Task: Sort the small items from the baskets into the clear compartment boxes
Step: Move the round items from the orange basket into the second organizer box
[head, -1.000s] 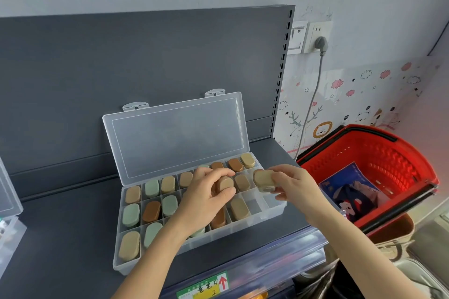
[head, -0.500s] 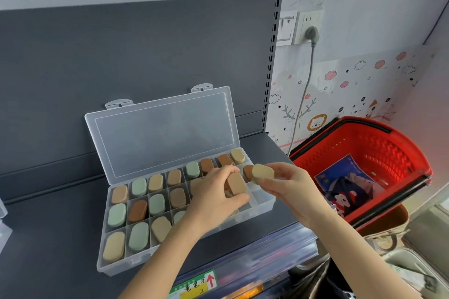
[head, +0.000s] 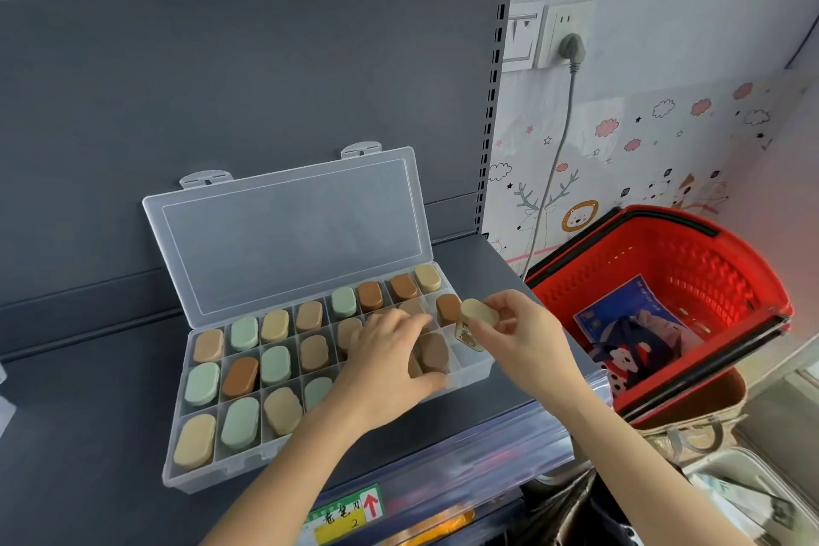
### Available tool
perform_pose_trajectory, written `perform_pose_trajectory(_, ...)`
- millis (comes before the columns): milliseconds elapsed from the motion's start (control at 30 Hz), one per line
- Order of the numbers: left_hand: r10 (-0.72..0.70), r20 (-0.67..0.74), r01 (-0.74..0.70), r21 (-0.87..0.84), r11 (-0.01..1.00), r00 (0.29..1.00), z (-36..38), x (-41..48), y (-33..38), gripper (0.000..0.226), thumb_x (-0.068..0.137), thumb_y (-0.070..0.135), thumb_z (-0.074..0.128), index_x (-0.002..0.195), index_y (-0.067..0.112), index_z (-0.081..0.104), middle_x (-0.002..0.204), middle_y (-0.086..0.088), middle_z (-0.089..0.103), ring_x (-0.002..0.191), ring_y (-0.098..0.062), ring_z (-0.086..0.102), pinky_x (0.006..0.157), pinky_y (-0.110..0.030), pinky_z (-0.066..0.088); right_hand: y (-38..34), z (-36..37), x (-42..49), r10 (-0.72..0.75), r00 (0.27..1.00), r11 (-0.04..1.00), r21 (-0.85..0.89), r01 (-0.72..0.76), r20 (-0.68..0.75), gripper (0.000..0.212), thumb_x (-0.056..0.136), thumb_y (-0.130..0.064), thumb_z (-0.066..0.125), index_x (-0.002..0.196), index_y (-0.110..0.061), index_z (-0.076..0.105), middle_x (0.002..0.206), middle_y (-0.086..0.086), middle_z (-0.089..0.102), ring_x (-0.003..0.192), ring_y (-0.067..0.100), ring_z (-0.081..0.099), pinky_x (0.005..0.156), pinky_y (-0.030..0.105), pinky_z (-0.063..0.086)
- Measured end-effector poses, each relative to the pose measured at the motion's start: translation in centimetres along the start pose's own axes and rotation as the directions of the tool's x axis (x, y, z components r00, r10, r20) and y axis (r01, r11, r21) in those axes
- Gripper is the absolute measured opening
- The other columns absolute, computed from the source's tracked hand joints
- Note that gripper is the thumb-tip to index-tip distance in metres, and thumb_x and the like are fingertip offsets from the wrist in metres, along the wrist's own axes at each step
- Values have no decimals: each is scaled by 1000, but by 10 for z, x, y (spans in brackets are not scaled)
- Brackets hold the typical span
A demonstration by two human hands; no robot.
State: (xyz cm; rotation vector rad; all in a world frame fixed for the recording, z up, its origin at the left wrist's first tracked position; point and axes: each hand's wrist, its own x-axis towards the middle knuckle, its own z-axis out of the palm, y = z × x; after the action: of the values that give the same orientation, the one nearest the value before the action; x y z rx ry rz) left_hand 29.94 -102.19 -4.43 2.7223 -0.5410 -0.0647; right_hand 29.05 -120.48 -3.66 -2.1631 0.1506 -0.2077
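Your right hand (head: pixel 523 337) has the cream oval soap-like piece (head: pixel 479 313) pinched between thumb and fingertips, just above the right end of the clear plastic compartment box (head: pixel 337 463), probably so you can drop it edge-first into one of the bare-looking cells there. Your left hand (head: pixel 385 364) lies palm-down over the box, thumb and fingers either side of a brown oval piece (head: pixel 433 351) sitting in its cell. I honestly can't tell if it's gripping or just steadying. The red plastic basket (head: pixel 709 262) sits close on your right for short reaches.
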Motion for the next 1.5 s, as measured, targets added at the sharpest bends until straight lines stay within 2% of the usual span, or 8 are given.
perform_pose_trajectory(100, 8, -30, -9, -36, 999, 1000, -3, -4, -1, 65, 84, 55, 60, 140, 31, 36, 140, 11, 36, 129, -10, 29, 108, -29, 24, -2, 2, 0, -10, 1000, 999, -50, 11, 19, 20, 83, -36, 67, 93, -21, 58, 83, -11, 63, 74, 5, 61, 61, 15, 48)
perform_pose_trajectory(300, -17, -99, 5, -117, 993, 995, -8, -16, -15, 57, 90, 48, 55, 141, 31, 39, 146, 14, 33, 134, -6, 29, 108, -25, 30, 5, 14, 1, -11, 1000, 923, -383, 19, 23, 30, 83, -45, 61, 89, -16, 59, 95, -2, 53, 88, 16, 52, 71, 29, 49)
perform_pose_trajectory(533, -85, -115, 80, -53, 995, 990, -20, -43, -47, 51, 97, 44, 40, 146, 36, 28, 156, 17, 14, 144, -3, 7, 114, -25, 20, 12, 17, 2, 74, 984, 962, -273, -28, 161, 47, 85, -54, 56, 112, -16, 49, 109, -1, 53, 93, 15, 55, 73, 26, 46)
perform_pose_trajectory(633, -160, -88, 163, 30, 986, 983, -26, -55, -65, 57, 94, 57, 25, 148, 39, 18, 156, 19, -1, 145, -5, -6, 116, -29, 9, 10, 19, 5, -45, 979, 988, -139, 74, 200, 38, 96, -37, 48, 129, -20, 45, 119, -5, 53, 112, 18, 52, 90, 28, 44)
perform_pose_trajectory(800, -254, -28, 254, 227, 940, 967, -21, -70, -92, 75, 78, 73, -6, 147, 44, -5, 152, 15, -20, 143, -10, -19, 114, -33, -11, 4, 38, 3, -205, 951, 966, -112, 235, 230, 29, 98, -24, 47, 126, -20, 46, 118, -13, 44, 97, 10, 51, 83, 19, 46)
perform_pose_trajectory(1233, -275, -31, 273, 262, 926, 961, -25, -77, -102, 80, 75, 74, -15, 148, 42, -4, 151, 15, -18, 139, -6, -19, 112, -31, -13, 4, 47, 1, -233, 931, 953, -125, 277, 282, 50, 96, -30, 50, 142, -18, 36, 144, -5, 36, 119, 11, 45, 92, 13, 33)
perform_pose_trajectory(1367, -293, -55, 297, 256, 920, 955, -32, -80, -92, 76, 81, 67, -5, 150, 37, -2, 156, 13, -13, 136, -1, -18, 111, -29, -13, 8, 43, 5, -242, 921, 958, -76, 277, 305, 47, 94, -29, 53, 139, -19, 40, 135, -6, 43, 116, 13, 45, 93, 18, 34)
perform_pose_trajectory(1500, -363, -50, 366, 165, 916, 930, -37, -90, -86, 76, 80, 69, 1, 150, 39, 4, 159, 13, -8, 147, -15, -6, 116, -36, 3, 12, 35, 8, -258, 914, 957, -44, 286, 313, 41, 93, -28, 55, 132, -20, 46, 119, -13, 46, 111, 12, 46, 90, 21, 34)
